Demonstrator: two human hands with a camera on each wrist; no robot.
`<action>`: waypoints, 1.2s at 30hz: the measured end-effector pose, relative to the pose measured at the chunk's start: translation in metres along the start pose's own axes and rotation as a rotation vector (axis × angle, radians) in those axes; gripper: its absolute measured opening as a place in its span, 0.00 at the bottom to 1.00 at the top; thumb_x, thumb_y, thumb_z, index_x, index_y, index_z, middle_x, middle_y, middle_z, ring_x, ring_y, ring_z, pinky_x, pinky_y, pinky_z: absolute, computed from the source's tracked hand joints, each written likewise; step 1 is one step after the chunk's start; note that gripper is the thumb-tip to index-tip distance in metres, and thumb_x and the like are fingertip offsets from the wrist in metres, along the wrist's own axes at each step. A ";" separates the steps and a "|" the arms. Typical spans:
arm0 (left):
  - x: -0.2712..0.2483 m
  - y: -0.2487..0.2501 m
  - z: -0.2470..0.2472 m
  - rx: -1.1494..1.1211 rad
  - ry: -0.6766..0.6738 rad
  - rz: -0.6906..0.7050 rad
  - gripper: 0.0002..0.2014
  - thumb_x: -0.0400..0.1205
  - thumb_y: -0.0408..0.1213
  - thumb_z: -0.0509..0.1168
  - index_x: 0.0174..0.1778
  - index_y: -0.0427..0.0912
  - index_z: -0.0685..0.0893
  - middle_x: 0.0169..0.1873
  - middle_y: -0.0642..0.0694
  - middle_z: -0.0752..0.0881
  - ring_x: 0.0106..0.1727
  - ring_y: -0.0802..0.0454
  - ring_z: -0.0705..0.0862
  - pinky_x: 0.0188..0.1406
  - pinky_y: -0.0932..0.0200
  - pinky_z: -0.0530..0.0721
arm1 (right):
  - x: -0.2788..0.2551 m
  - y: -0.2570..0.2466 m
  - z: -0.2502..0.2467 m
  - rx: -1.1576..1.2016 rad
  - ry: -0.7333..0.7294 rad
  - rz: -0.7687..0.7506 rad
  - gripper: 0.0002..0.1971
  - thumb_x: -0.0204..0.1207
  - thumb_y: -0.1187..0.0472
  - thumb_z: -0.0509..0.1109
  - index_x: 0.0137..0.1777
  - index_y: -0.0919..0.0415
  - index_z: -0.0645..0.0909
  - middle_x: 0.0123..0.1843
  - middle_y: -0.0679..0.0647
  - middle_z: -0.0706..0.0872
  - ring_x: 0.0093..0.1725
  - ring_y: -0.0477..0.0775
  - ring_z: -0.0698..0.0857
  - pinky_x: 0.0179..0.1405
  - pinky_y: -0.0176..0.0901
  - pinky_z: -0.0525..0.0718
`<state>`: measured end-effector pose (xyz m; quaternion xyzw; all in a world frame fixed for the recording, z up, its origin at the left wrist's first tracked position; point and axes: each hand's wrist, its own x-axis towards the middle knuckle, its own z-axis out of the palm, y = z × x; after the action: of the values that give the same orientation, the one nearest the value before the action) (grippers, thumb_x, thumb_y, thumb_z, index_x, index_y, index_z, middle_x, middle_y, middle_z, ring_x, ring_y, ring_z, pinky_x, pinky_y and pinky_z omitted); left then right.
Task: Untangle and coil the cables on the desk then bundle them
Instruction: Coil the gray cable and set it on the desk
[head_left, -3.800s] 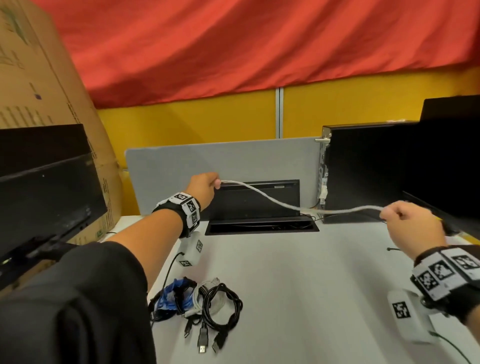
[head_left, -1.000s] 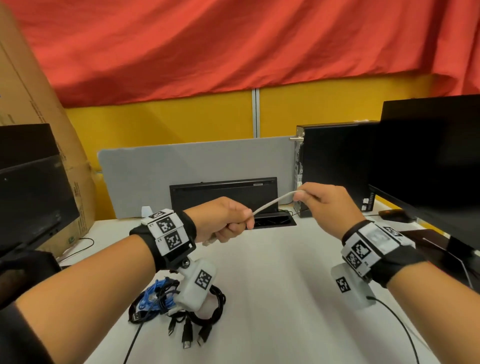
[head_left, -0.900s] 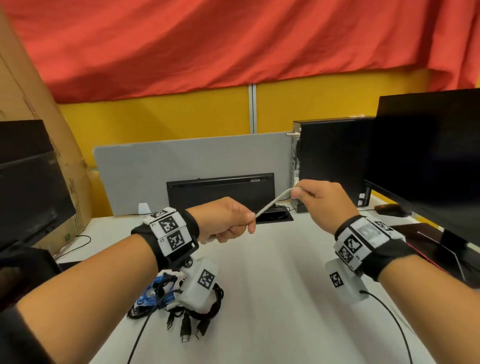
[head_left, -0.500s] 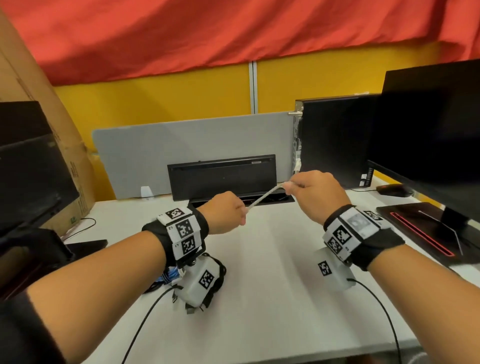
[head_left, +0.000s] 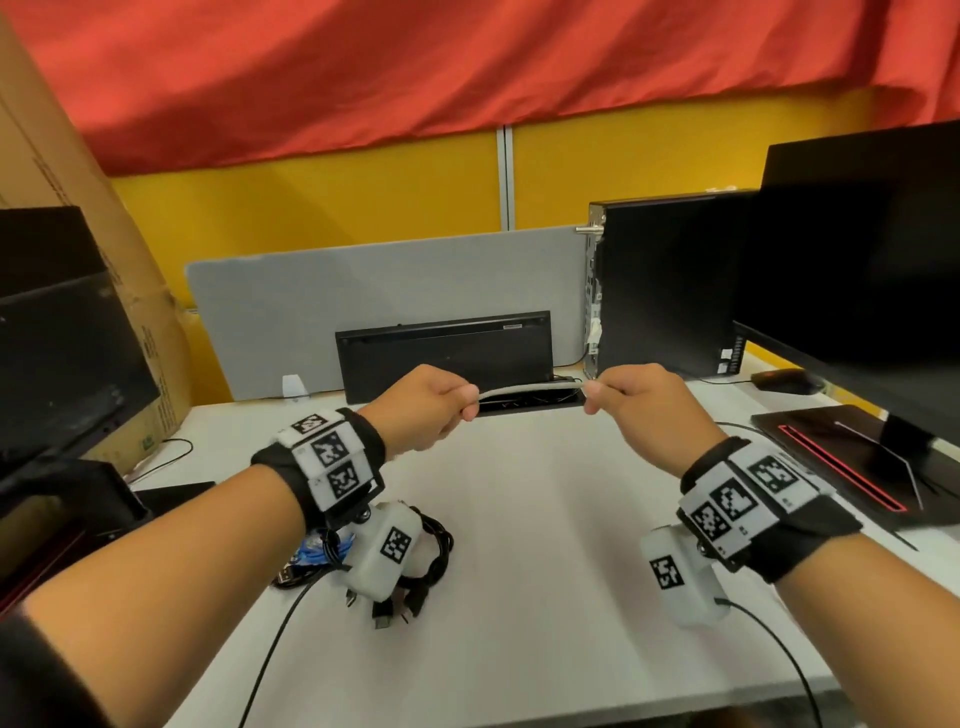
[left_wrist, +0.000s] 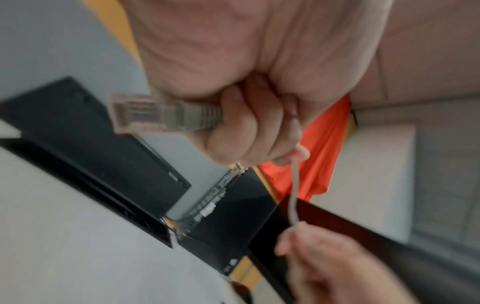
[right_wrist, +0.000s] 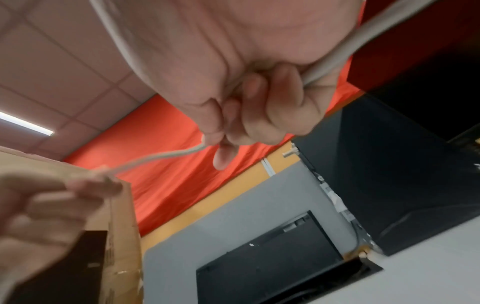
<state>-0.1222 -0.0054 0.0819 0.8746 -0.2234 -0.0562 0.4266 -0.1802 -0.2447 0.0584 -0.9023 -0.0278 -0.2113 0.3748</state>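
White desk (head_left: 545, 571) carries a tangled cable pile (head_left: 415, 566); above it, left hand (head_left: 426, 410) and right hand (head_left: 639, 405) each clamp a round, smooth grey cable (head_left: 524, 389).

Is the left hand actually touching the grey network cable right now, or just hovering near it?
Touching. The left wrist view shows the left hand with its fingers curled round the grey network cable, the plug sticking out of the fist.
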 end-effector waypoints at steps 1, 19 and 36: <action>-0.007 0.005 0.000 -0.190 -0.075 -0.018 0.19 0.89 0.40 0.55 0.33 0.44 0.79 0.21 0.51 0.68 0.20 0.56 0.62 0.17 0.66 0.62 | 0.001 0.004 -0.001 -0.015 0.004 0.015 0.18 0.84 0.51 0.61 0.32 0.48 0.83 0.30 0.43 0.80 0.36 0.46 0.79 0.35 0.39 0.71; -0.010 -0.001 0.040 -0.845 0.124 0.133 0.26 0.85 0.21 0.58 0.81 0.35 0.65 0.67 0.40 0.83 0.68 0.50 0.83 0.70 0.54 0.79 | -0.040 -0.062 0.022 -0.157 -0.598 -0.077 0.20 0.84 0.52 0.59 0.31 0.58 0.75 0.27 0.46 0.75 0.26 0.37 0.75 0.26 0.29 0.70; -0.027 -0.021 0.058 -0.925 -0.166 0.050 0.21 0.83 0.26 0.50 0.66 0.31 0.83 0.16 0.47 0.66 0.18 0.53 0.62 0.68 0.42 0.80 | 0.015 -0.026 0.024 0.098 -0.024 -0.219 0.04 0.72 0.52 0.77 0.38 0.49 0.91 0.33 0.39 0.88 0.37 0.35 0.84 0.36 0.24 0.76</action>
<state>-0.1558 -0.0240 0.0266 0.5797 -0.2291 -0.2091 0.7535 -0.1636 -0.2111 0.0668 -0.8770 -0.1409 -0.2386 0.3927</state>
